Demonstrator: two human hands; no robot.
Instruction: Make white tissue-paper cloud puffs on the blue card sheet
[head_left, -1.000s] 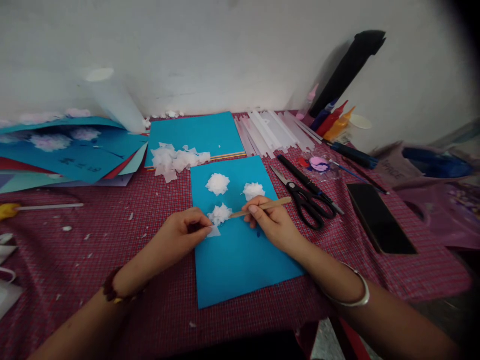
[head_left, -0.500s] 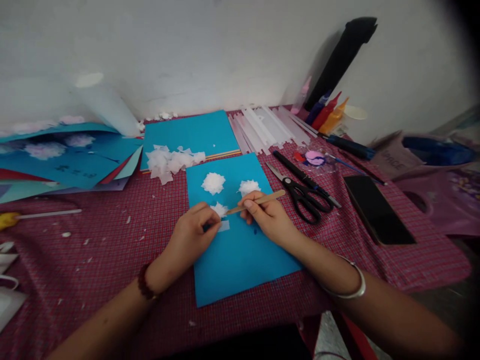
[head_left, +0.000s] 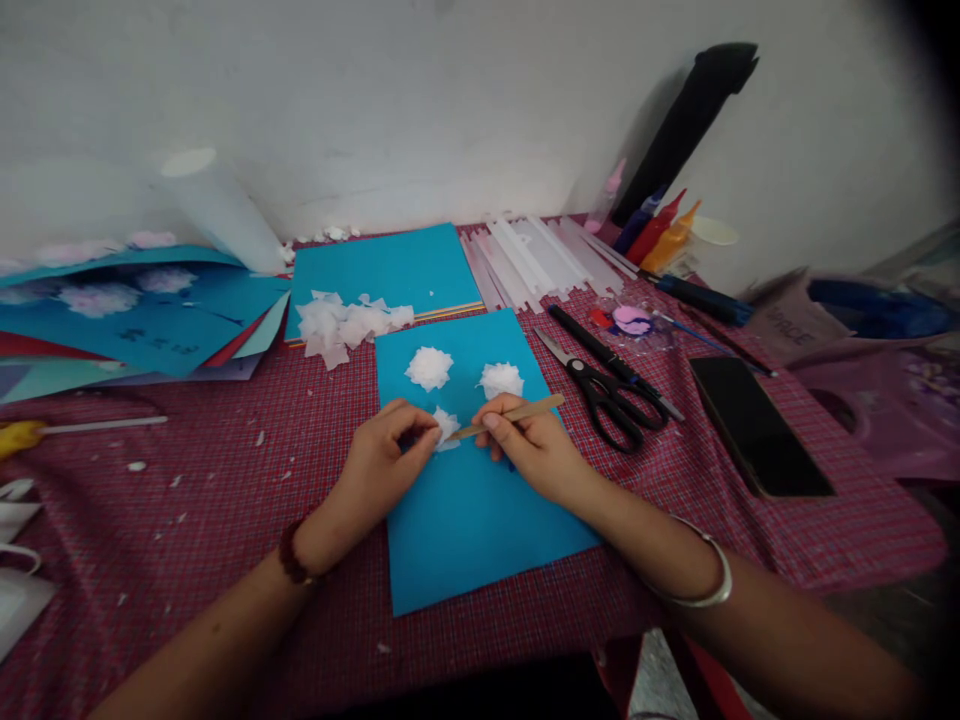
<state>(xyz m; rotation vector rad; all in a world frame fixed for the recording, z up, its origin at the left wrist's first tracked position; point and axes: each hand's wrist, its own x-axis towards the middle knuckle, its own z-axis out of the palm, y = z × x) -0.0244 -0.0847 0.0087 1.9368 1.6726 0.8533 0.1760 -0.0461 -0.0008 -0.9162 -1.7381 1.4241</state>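
A blue sheet of paper (head_left: 480, 530) lies before me, bearing two ruffled white tissue paper puffs (head_left: 429, 368) near its far edge. Below them is a smaller white tissue paper clump (head_left: 448, 426), between my hands. My left hand (head_left: 394, 450) is closed, thumb and forefinger pinched at the clump's left edge. My right hand (head_left: 529, 445) grips a flat wooden craft stick (head_left: 536, 407), and its tip touches the clump from the right. The pinching fingertips cover part of the clump.
Loose tissue squares (head_left: 349, 325) rest on a stack of blue sheets (head_left: 390, 265). To the right are scissors (head_left: 600, 390), a black pen (head_left: 592, 340), a phone (head_left: 757, 425) and paint bottles (head_left: 667, 235). Finished-looking blue cards (head_left: 142, 310) are at left. A wall stands behind.
The small tissue square that lay just below the clump no longer shows apart from it. The stick's tip has come down slightly, and my left fingertips have shifted a little at the clump.
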